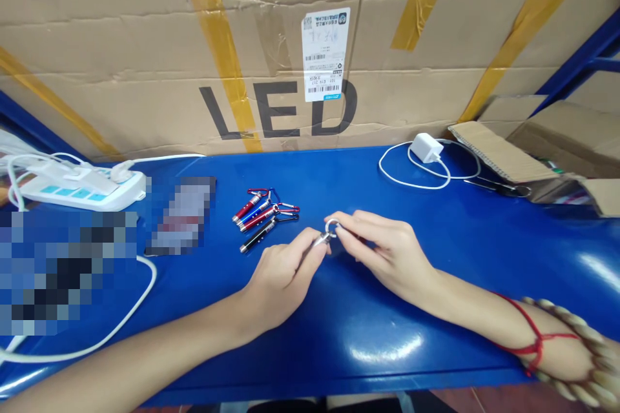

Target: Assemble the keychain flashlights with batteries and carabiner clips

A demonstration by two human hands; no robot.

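My left hand (281, 281) is closed, its thumb and fingers gripping a small silver metal piece (321, 239). Most of that piece is hidden in the fingers, so its full shape cannot be told. A round metal ring (328, 226) stands at its exposed end. My right hand (394, 251) pinches the ring from the right with thumb and fingertips. Just left of the hands lie several keychain penlights with carabiner clips: a red penlight (247, 208), a blue penlight (254, 213), another red penlight (258, 219) and a black penlight (256, 237).
On the blue table (368, 316), a power strip (82, 190), a blurred-out phone-like object (184, 216) and a white cable (145, 297) lie left. A white charger (426, 148) with its cord, scissors (498, 188) and an open carton (504, 151) are at right. A large cardboard box (145, 45) stands behind.
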